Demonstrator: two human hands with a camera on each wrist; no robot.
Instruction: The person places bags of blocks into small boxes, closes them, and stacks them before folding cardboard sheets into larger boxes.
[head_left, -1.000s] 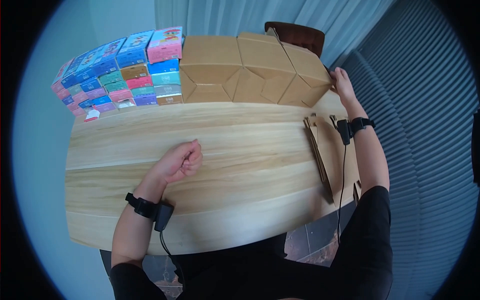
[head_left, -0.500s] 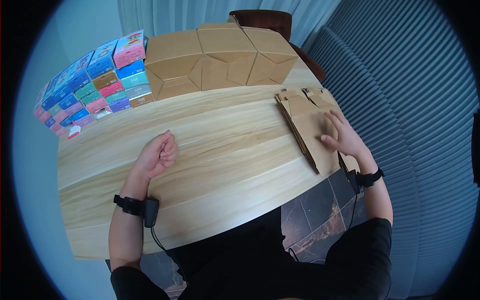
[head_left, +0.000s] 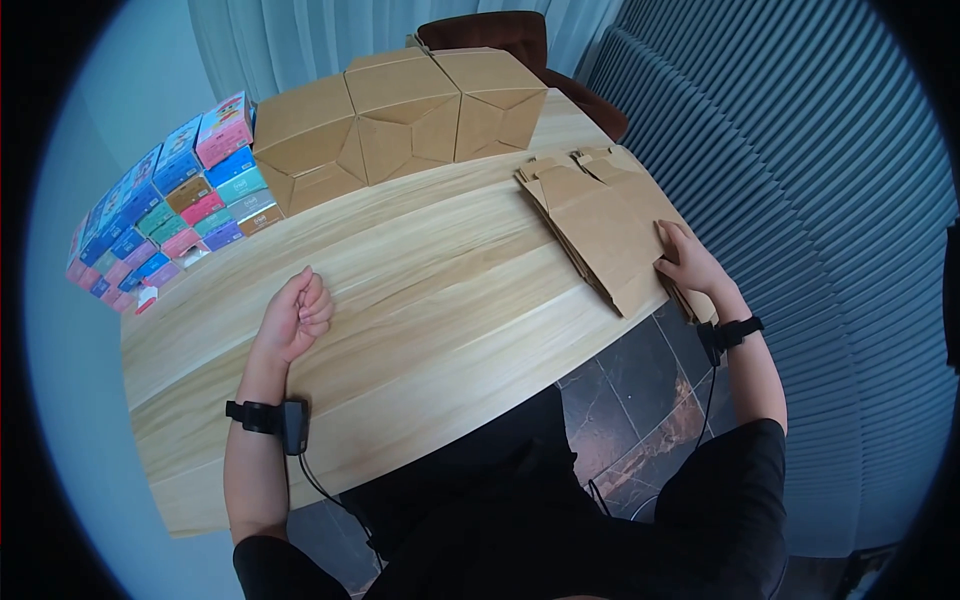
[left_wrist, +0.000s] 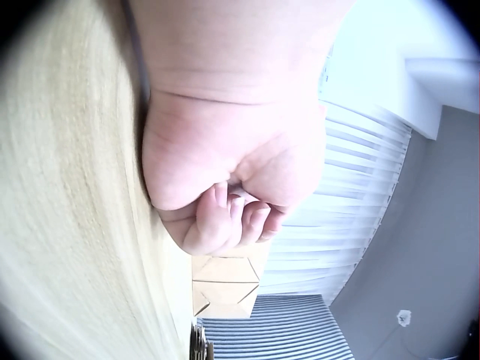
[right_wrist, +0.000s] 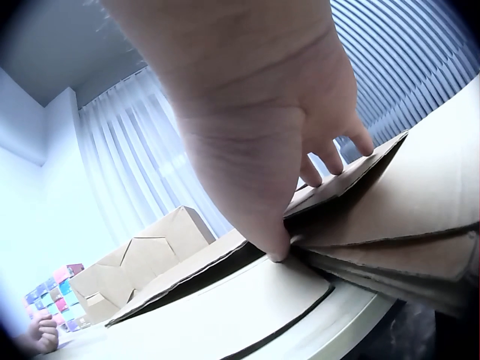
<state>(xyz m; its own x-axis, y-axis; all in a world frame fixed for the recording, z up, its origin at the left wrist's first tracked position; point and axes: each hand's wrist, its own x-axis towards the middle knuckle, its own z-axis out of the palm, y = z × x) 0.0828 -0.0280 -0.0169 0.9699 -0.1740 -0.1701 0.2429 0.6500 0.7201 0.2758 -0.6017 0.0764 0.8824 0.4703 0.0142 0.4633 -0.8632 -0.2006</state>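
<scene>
My left hand (head_left: 297,318) rests on the wooden table, its fingers curled into a loose fist with nothing inside. In the left wrist view the fingertips (left_wrist: 231,196) fold in toward the palm. At the table's right side my right hand (head_left: 693,266) grips the edge of the top flattened cardboard box (head_left: 610,225) in a stack. The right wrist view shows the thumb (right_wrist: 274,244) at the gap under the top layer and the other fingers on its upper face.
Three folded-up brown boxes (head_left: 408,115) stand in a row at the back. Left of them, small colourful boxes (head_left: 165,200) are stacked. A small white-and-red piece (head_left: 147,298) lies before them. Behind are a brown chair (head_left: 495,40) and a ribbed wall panel (head_left: 800,250) on the right.
My right hand has come from the rightmost standing box back to the flattened stack and taken its edge. My left hand stays curled on the table. The head view has turned right.
</scene>
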